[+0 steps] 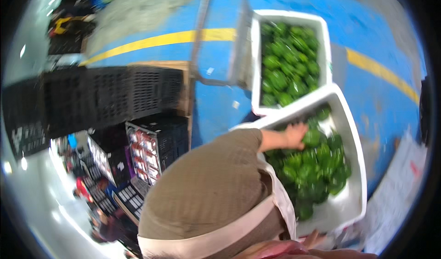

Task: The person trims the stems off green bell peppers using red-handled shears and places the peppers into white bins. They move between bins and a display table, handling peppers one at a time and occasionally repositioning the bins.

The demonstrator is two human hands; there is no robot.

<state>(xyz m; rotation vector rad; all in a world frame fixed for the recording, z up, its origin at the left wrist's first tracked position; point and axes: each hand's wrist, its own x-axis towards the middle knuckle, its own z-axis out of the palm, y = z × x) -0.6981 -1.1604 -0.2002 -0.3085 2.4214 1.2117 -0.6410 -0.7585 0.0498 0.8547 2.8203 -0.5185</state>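
A white foam box (pixel 358 176) before me holds a heap of green bell peppers (pixel 317 166), glossy and dark. My left hand (pixel 296 136) reaches into it from a brown sleeve (pixel 213 176). Its fingers lie against one green bell pepper (pixel 313 138) near the top of the heap; blur hides whether they grip it. At the bottom of the view, part of my right hand (pixel 314 239) shows beside the near side of the same box. Its fingertips are too unclear to tell what they hold.
A second white foam box (pixel 325 52) full of green peppers adjoins this one. Beside it stands a metal cart handle (pixel 196 52). Black plastic crates (pixel 151 90) are stacked behind me. White sheeting (pixel 396 190) lies beyond the near box. The blue floor (pixel 368 28) has yellow stripes.
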